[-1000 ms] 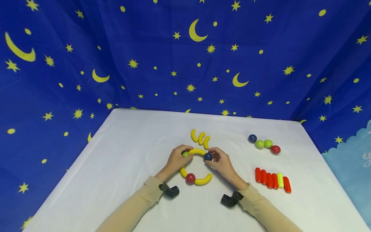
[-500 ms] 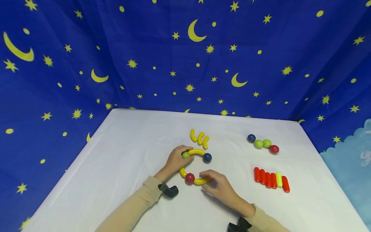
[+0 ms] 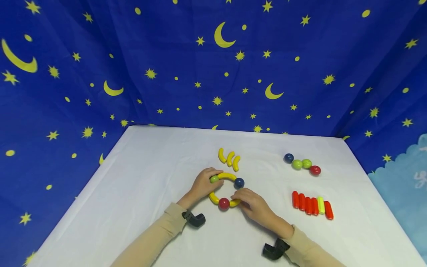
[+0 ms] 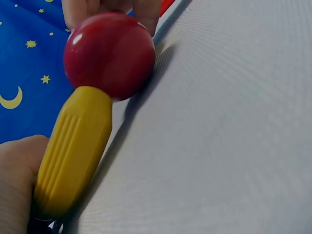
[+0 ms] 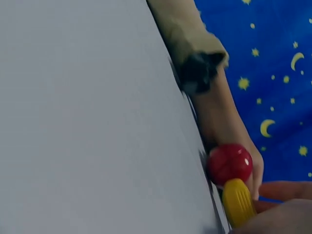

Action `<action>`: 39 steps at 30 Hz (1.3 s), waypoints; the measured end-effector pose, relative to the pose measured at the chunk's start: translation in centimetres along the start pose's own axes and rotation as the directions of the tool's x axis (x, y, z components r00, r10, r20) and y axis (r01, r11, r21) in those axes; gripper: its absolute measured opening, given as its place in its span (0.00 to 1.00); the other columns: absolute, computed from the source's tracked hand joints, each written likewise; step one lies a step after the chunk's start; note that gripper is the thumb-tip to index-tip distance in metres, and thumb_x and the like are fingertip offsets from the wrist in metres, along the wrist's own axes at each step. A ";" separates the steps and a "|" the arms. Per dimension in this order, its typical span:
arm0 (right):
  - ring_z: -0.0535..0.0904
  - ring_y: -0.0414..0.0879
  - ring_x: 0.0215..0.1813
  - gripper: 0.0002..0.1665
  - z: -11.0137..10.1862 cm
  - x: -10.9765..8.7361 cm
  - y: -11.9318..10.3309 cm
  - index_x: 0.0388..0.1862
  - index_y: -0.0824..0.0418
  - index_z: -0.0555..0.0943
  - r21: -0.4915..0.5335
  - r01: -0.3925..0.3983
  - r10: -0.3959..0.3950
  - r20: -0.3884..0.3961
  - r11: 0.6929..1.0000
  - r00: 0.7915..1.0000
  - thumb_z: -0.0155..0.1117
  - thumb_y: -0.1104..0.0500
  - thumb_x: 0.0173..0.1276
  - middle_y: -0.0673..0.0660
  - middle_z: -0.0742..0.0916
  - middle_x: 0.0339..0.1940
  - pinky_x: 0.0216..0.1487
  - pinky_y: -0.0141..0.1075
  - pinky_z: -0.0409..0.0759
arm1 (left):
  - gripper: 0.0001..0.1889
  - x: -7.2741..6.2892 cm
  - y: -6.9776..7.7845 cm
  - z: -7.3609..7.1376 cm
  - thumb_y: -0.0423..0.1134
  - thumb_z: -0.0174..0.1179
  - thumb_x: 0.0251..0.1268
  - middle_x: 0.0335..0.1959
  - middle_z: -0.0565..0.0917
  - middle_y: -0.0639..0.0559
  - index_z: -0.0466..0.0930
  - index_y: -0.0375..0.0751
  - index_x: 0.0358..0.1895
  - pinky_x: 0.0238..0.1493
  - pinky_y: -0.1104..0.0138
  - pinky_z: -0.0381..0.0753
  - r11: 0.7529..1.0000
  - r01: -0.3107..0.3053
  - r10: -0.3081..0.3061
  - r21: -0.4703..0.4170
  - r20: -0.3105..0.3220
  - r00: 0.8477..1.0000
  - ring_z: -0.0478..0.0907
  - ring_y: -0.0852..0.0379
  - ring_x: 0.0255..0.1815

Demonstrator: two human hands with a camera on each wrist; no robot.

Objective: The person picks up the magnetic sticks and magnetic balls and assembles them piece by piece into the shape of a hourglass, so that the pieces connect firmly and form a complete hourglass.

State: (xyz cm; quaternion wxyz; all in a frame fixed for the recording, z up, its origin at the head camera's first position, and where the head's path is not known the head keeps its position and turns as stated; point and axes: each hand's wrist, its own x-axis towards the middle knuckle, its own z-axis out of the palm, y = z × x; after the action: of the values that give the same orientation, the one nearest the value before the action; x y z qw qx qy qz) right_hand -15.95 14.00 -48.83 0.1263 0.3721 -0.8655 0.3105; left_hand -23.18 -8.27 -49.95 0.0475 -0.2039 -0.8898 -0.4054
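Observation:
Curved yellow sticks and coloured balls form a ring on the table. My left hand (image 3: 202, 184) grips the green ball (image 3: 214, 179) at the ring's left, partly covering it. One yellow stick (image 3: 227, 176) arches from there to a blue ball (image 3: 239, 183). Another yellow stick (image 3: 214, 198) joins the red ball (image 3: 224, 204) at the front. My right hand (image 3: 255, 207) pinches the right-front yellow stick (image 3: 235, 203), hiding its far end; whether that end touches the blue ball cannot be seen. In the right wrist view this stick (image 5: 238, 202) meets the red ball (image 5: 229, 164).
Three loose curved yellow sticks (image 3: 229, 158) lie behind the ring. A cluster of balls (image 3: 297, 164) sits at the back right. Nearer on the right lies a row of straight red sticks (image 3: 308, 205) with one yellow-green stick (image 3: 321, 205). A starry blue curtain (image 3: 186, 59) stands behind the white table (image 3: 133, 178).
My right hand has left the blue ball and taken hold of the right-front yellow stick. That stick and the red ball have shifted slightly right and away from me. My left hand has stayed put.

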 end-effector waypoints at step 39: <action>0.76 0.38 0.30 0.16 -0.7 0.3 2.0 0.45 0.66 0.80 0.257 -0.427 0.485 -0.236 0.867 0.842 0.69 0.68 0.56 0.56 0.84 0.32 0.31 0.26 0.76 | 0.22 0.1 0.3 -0.2 0.42 0.63 0.61 0.52 0.83 0.48 0.77 0.44 0.59 0.55 0.59 0.75 0.999 -0.016 0.020 -0.041 0.110 0.994 0.76 0.54 0.52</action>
State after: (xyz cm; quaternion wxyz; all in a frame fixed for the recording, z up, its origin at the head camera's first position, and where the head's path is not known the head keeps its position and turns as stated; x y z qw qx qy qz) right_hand -17.64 15.32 -49.03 0.1384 0.1151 -0.8663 0.4659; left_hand -23.18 -8.18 -49.57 -0.0022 -0.2350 -0.8809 -0.4109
